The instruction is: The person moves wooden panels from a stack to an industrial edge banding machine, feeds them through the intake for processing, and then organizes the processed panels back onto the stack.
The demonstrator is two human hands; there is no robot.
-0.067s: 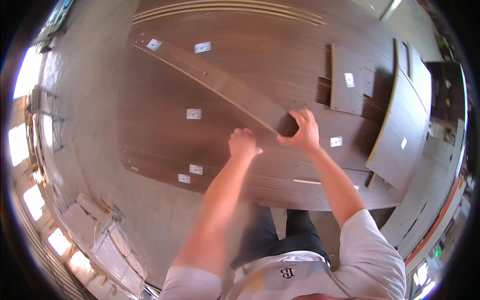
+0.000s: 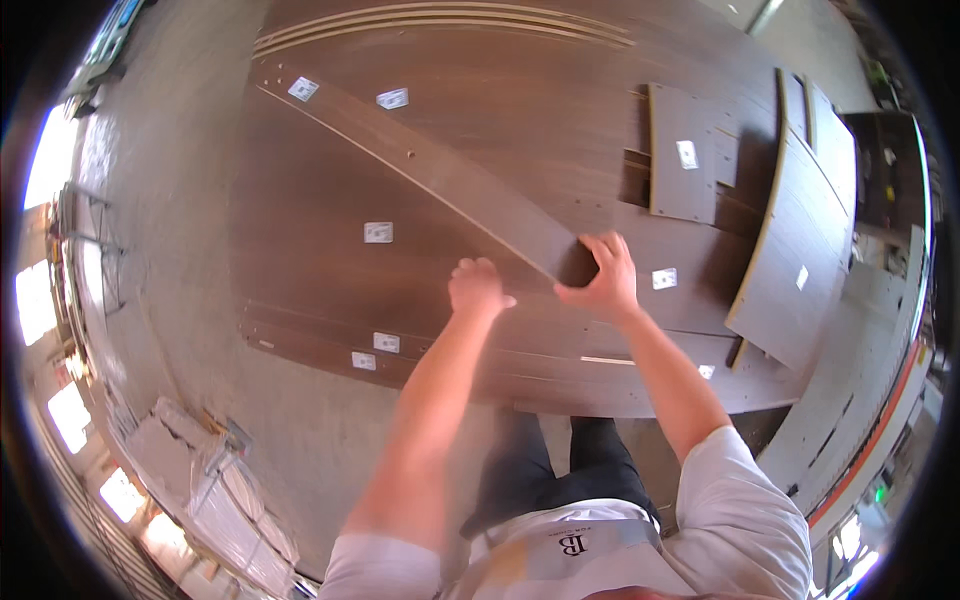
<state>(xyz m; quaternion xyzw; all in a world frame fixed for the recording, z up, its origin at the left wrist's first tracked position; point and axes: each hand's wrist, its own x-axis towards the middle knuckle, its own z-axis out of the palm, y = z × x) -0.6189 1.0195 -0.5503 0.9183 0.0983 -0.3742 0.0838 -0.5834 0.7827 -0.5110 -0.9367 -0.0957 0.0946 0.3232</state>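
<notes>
My right hand [image 2: 607,275] grips the near end of a long narrow brown board [image 2: 440,175], thumb on one edge and fingers on the other. The board slants from far left toward me, with a pale near edge, a small round spot midway and a white label [image 2: 303,89] at its far end. My left hand [image 2: 478,287] hovers close to that board's near end, apart from it. Its fingers are curled with the thumb out; whatever they may hold is hidden. Under both hands lie large brown panels [image 2: 310,190] carrying several white labels.
Thin strips [image 2: 440,14] lie along the far side. To the right are a smaller labelled board [image 2: 682,150] and a larger panel [image 2: 790,265] leaning across other pieces. Wrapped packs [image 2: 225,490] stand on the floor at lower left. A long grey machine bed [image 2: 850,350] runs at right.
The narrow board's near end has come slightly toward me with my right hand on it. The whole view has shifted a little; my left hand stays curled.
</notes>
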